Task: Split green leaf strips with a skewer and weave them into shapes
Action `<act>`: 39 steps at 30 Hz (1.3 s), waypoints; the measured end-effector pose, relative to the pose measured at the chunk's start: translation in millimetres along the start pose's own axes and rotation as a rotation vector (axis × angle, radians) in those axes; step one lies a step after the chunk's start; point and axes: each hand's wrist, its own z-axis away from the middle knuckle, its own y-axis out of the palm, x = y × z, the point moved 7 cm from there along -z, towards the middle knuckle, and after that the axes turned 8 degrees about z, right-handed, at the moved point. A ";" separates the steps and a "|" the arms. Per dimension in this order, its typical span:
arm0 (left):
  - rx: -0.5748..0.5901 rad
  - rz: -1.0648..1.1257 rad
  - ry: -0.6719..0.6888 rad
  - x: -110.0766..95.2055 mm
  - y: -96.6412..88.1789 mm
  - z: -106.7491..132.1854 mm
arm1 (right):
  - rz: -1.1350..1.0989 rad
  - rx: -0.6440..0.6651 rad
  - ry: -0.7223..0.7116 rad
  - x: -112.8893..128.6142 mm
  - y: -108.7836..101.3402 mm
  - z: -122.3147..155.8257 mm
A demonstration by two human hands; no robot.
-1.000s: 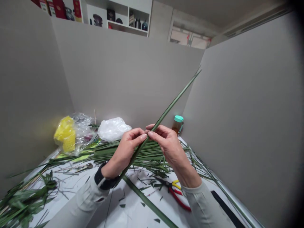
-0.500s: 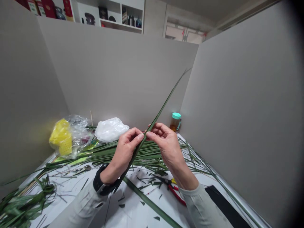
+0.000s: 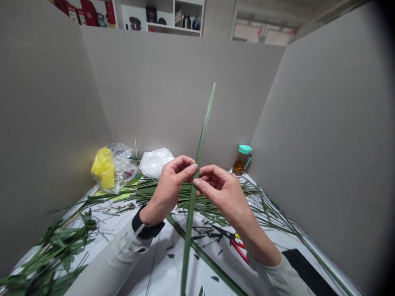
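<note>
A long green leaf strip [image 3: 203, 133] stands nearly upright between my two hands, its pale tip pointing up and its lower part hanging toward the table's front. My left hand [image 3: 175, 181] pinches it from the left between thumb and fingers. Slightly lower, my right hand [image 3: 222, 193] closes thumb and fingertips on the same strip from the right. Another green leaf blade [image 3: 206, 259] lies slanting on the white tabletop [image 3: 166, 271] beneath. Red-handled scissors [image 3: 233, 240], partly hidden by my right forearm, rest on the table.
Many long leaves [image 3: 154, 191] are piled across the back of the table. Behind are a yellow item in clear plastic [image 3: 105, 164], a white plastic bag [image 3: 156, 161] and a bottle with a turquoise lid [image 3: 243, 158]. Leaf scraps [image 3: 68, 242] heap at left; a black flat object [image 3: 305, 271] lies right.
The leaf strip has swung from a rightward slant to nearly upright, with its other end now on top. My view has turned a little to the left.
</note>
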 end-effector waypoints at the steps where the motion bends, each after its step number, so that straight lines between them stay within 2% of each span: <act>1: 0.009 0.046 -0.048 0.8 0.9 1.2 | -0.024 0.006 -0.003 2.8 0.3 1.2; 5: 0.070 0.217 -0.244 7.1 8.8 7.4 | -0.143 0.076 0.012 6.3 1.5 4.9; 7: 0.084 0.284 -0.288 7.7 12.5 9.7 | -0.232 0.128 0.048 3.1 2.7 6.1; 13: 0.083 0.321 -0.258 -0.2 16.3 9.2 | -0.452 0.285 0.142 -2.4 7.4 6.3; 16: 0.082 0.280 -0.230 -3.5 16.0 8.9 | -0.491 0.314 0.198 -5.7 9.9 7.1; 19: 0.032 0.209 -0.186 -5.0 13.2 10.0 | -0.409 0.225 0.144 -6.6 7.9 6.2; 22: -0.029 0.054 -0.032 -12.8 10.2 11.2 | -0.202 0.066 0.022 -2.5 2.8 4.8; 24: -0.030 -0.037 0.051 -17.2 11.3 12.2 | -0.088 -0.009 -0.028 1.0 1.3 4.8; 27: -0.007 -0.077 0.076 -18.0 12.9 12.5 | -0.057 -0.090 -0.068 4.5 -1.2 5.6; 33: 0.025 -0.064 0.066 -17.5 13.8 12.3 | -0.194 -0.098 -0.031 -0.1 -1.2 8.7; 39: 0.022 -0.075 0.050 -14.9 11.7 11.9 | -0.136 -0.080 -0.020 2.4 0.1 10.3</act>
